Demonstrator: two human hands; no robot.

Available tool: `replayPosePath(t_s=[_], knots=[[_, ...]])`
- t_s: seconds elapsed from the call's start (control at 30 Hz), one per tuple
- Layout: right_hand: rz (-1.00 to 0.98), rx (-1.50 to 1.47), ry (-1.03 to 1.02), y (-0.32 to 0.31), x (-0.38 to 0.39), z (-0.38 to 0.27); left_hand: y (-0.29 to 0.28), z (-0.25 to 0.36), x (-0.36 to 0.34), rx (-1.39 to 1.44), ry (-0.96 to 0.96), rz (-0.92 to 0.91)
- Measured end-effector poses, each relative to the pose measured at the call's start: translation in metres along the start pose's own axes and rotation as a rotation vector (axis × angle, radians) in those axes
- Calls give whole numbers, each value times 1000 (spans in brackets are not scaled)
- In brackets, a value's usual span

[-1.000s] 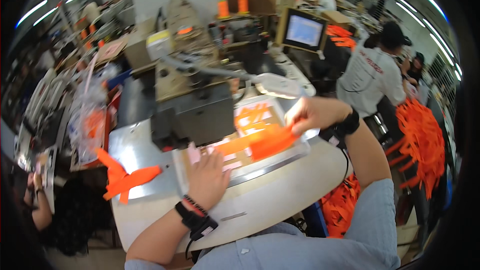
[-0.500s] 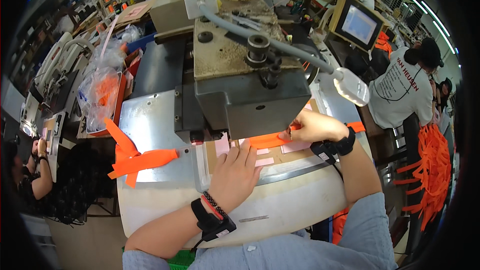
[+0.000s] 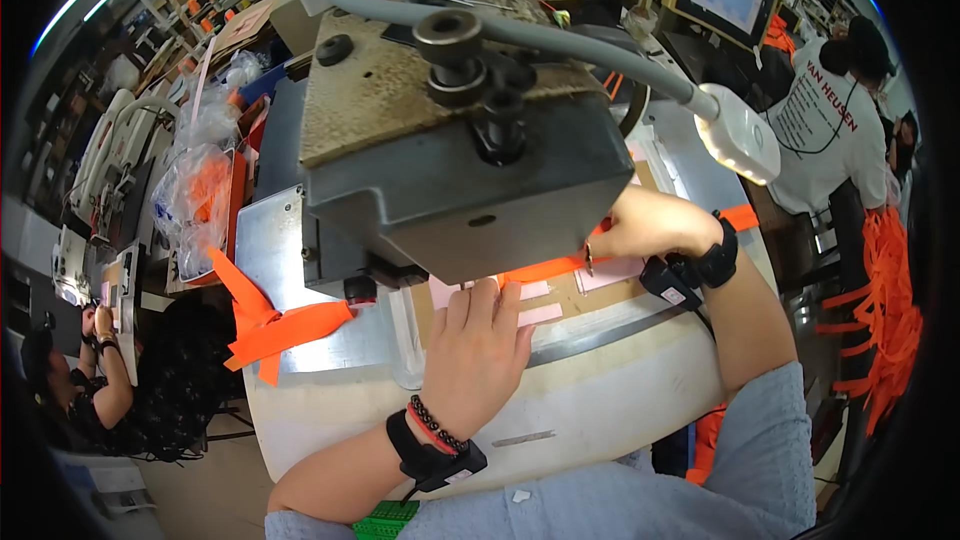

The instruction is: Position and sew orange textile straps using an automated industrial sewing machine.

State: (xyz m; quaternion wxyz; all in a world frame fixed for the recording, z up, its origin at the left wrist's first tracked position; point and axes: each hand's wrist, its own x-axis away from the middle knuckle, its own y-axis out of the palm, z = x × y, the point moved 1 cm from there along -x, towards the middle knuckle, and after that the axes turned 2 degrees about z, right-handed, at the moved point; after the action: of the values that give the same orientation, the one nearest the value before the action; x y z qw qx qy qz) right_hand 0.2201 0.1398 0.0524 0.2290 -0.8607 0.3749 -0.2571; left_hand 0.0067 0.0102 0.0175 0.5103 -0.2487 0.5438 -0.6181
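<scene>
We have both hands at the middle of the frame, apart from each other, on either side of an orange fabric strip (image 3: 545,268). The strip lies just right of the frame's centre, partly under the dark front of the machine head (image 3: 475,215), on a cardboard-coloured template (image 3: 560,328) set with pale pink patches (image 3: 540,314). Our left hand (image 3: 475,350) is spread palm down, its fingers stretched forward and nearly side by side, its thumb angled off to the right; the fingertips reach the strip's left end and press on nothing we can see them clasp. Our right hand (image 3: 660,228), right of centre, is curled, with thumb and fingers drawn in at the strip's right part; we cannot tell whether the fingertips pinch the fabric or only press on it. Each wrist wears a black strap with a small box, and the left one also has a beaded bracelet (image 3: 430,425). More orange fabric pieces (image 3: 280,332) lie crossed on the metal plate (image 3: 268,248) at the left of the frame. The pale tabletop (image 3: 610,405) curves across the lower middle, and a lit lamp (image 3: 742,145) hangs in the upper right, above and beyond our right hand.
</scene>
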Motion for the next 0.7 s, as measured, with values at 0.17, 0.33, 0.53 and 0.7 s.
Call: replayPosePath(t_s=[0.17,0.33,0.53,0.7], knots=[[-9,-14,22,3,0,2,-4,4,3,-37,27,23],[28,8,-73,8,-5,16,-8,10,4,-78,8,54],[38,35,-63,12,-8,15,-5,5,2,-86,-28,124],[49,41,-112,15,-11,23,-3,2,-2,-26,1,140]])
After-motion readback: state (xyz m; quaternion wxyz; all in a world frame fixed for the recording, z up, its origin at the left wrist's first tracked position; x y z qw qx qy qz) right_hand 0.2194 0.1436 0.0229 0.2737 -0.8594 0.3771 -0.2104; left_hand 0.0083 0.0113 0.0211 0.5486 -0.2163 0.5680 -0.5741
